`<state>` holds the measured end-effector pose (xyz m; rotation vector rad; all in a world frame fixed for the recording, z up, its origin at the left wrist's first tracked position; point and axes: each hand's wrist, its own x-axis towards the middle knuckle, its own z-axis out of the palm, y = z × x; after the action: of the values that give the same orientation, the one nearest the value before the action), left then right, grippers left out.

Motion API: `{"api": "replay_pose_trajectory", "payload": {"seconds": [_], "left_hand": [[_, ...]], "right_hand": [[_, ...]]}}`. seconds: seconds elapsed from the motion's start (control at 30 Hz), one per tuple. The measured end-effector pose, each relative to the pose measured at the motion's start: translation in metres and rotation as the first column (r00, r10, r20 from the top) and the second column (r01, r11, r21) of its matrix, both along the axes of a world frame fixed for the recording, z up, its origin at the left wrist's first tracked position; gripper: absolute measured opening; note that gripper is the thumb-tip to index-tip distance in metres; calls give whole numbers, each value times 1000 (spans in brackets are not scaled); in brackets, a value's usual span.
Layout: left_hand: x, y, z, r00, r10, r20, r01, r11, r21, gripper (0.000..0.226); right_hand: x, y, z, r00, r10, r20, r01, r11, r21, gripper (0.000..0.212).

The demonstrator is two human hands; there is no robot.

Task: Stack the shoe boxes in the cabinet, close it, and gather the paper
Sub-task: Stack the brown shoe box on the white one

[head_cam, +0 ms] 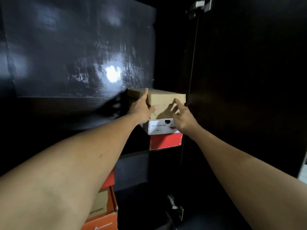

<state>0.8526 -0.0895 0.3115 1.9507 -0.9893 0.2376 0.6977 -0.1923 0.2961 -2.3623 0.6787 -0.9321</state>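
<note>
A brown cardboard shoe box (163, 97) sits on top of a white shoe box (157, 127), which rests on a red shoe box (165, 141), all on a shelf at the right side of the dark cabinet. My left hand (141, 110) holds the brown box at its left front corner, with fingers along the side and the thumb on the front face. My right hand (181, 118) touches the front face of the brown box, the index finger reaching up to the lid's edge. No paper is in view.
The open dark cabinet door (249, 80) stands at the right, with hinges at the top (201, 5) and lower down (176, 206). Orange and red shoe boxes (103, 219) are stacked at the lower left under my left arm. The glossy back panel (74, 55) reflects light.
</note>
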Motion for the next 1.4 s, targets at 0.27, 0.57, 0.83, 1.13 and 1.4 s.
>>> {"api": "replay_pose_trajectory", "payload": {"seconds": [0.27, 0.57, 0.83, 1.13, 1.4], "left_hand": [[-46, 98, -34, 998, 46, 45, -50, 992, 113, 100], [-138, 297, -133, 959, 256, -120, -197, 909, 367, 107], [-167, 378, -282, 825, 439, -356, -280, 865, 417, 100], [-185, 427, -437, 585, 558, -588, -392, 830, 398, 80], [-190, 440, -466, 410, 578, -706, -356, 814, 460, 74]], "right_hand": [[-59, 68, 2, 998, -7, 64, 4, 999, 48, 68], [-120, 212, -126, 982, 181, -58, -148, 919, 365, 71], [-124, 291, -234, 895, 360, -265, -261, 902, 344, 56], [-101, 370, -401, 756, 580, -304, -362, 757, 544, 51], [-105, 389, -436, 700, 614, -363, -402, 760, 510, 50]]}}
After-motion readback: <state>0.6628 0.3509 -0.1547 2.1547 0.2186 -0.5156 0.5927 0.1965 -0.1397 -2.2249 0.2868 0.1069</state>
